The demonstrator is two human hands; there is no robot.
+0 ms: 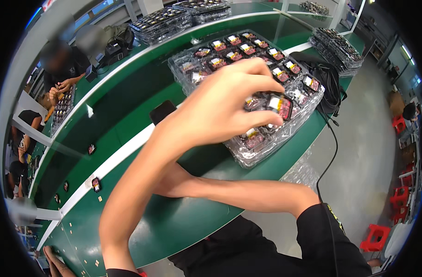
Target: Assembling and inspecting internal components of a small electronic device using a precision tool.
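Note:
My left hand (234, 99) reaches across to the right over a clear plastic tray (248, 157). Between its thumb and fingers is a small black rounded case (281, 107) with a red, white and yellow label, just above the tray's pockets. Similar labelled cases (234, 40) sit in rows in the tray, partly covered by the hand. My right arm crosses beneath the left one, and the right hand (174, 182) rests low over the green table (183, 231). Its fingers are hidden behind my left forearm.
Stacked filled trays (160, 23) stand at the back, another stack (338, 48) at the far right. A black bag with a cable (324, 83) lies beside the tray. Loose cases (96, 184) and a dark flat object (162, 112) lie leftward. A co-worker (65, 74) sits across the divider.

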